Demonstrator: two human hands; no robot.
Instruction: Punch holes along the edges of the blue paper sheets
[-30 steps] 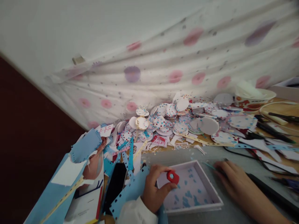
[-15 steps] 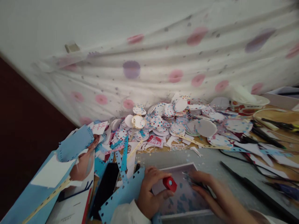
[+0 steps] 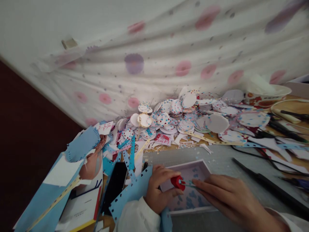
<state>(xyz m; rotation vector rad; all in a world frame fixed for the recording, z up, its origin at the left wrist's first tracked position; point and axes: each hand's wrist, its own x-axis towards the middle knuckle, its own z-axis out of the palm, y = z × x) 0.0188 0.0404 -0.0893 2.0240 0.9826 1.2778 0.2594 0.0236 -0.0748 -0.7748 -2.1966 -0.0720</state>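
My left hand (image 3: 158, 188) pinches a small red cap-like piece (image 3: 177, 182) between thumb and fingers. A light blue spot shows on its right-facing end. My right hand (image 3: 228, 195) is closed on thin tweezers (image 3: 191, 185), whose tips meet that end. Both hands are over a shallow white box (image 3: 207, 168) with small blue cut-outs (image 3: 190, 195) scattered inside. Beneath the left forearm lies a blue paper sheet (image 3: 135, 187) with punched holes along its edges.
Many decorated white paper discs (image 3: 169, 119) are heaped along the curtained wall. A dark phone-like slab (image 3: 116, 183) and a booklet (image 3: 82, 206) lie left. On the right are a black soldering-iron-shaped tool (image 3: 267, 185), cables and a paper bowl (image 3: 267, 96).
The tweezers have moved left and down, from apart to touching the red piece. My left hand still holds that piece. The view has shifted slightly.
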